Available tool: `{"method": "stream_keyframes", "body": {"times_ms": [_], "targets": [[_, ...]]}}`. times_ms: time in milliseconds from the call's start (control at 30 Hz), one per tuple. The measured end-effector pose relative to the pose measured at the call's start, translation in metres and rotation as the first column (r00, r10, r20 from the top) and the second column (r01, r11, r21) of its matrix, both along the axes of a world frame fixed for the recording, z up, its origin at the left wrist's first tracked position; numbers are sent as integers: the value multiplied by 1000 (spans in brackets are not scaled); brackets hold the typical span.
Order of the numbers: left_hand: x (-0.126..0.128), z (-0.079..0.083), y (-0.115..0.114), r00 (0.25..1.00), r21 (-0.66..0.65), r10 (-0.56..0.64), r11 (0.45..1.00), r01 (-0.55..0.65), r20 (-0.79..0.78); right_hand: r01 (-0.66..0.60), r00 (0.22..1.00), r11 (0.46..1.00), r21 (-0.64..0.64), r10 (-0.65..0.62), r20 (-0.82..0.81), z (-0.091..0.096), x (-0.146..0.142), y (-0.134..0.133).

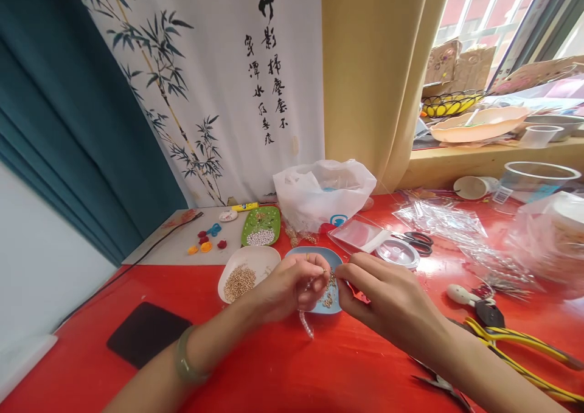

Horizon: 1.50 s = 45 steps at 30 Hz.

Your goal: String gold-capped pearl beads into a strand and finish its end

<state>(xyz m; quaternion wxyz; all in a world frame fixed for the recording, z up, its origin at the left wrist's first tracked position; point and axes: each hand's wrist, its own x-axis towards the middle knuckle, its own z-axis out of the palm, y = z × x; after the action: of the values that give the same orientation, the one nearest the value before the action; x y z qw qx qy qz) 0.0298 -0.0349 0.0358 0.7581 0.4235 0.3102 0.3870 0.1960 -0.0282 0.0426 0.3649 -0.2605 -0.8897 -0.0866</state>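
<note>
Both my hands meet over a blue dish (pixel 332 258) of small gold pieces on the red table (pixel 292 364). My left hand (pixel 285 288) is closed in a pinch on a strand of pale pink beads (pixel 306 325) that hangs down from it. My right hand (pixel 387 297) is closed too, its fingertips pinched at the top of the strand; what they grip is too small to name. A green bangle (pixel 185 358) sits on my left wrist.
A white dish of gold beads (pixel 246 270) and a green leaf dish of white beads (pixel 261 225) lie behind. A white plastic bag (pixel 323 191), thread spool (pixel 398 253), scissors (pixel 417 241), yellow-handled pliers (pixel 515 346) and clear bags (pixel 460 230) sit right. A black pad (pixel 146 334) lies left.
</note>
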Motion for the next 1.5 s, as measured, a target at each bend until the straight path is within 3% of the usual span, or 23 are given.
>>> {"method": "stream_keyframes", "body": {"times_ms": [400, 767, 1267, 1500], "targets": [[-4, 0, 1, 976, 167, 48, 986, -13, -211, -83, 991, 985, -150, 98, 94, 10, 4, 0], [-5, 1, 2, 972, 154, 40, 988, -4, -230, -110, 984, 988, -109, 124, 130, 12, 3, 3], [-6, 1, 3, 969, 150, 10, 988, 28, -246, -122, 978, 972, -201, 153, 145, 17, 5, 1], [-7, 1, 3, 956, 191, -6, 979, 65, -294, -119, 967, 975, -186, 156, 199, 17, 5, 2]]}}
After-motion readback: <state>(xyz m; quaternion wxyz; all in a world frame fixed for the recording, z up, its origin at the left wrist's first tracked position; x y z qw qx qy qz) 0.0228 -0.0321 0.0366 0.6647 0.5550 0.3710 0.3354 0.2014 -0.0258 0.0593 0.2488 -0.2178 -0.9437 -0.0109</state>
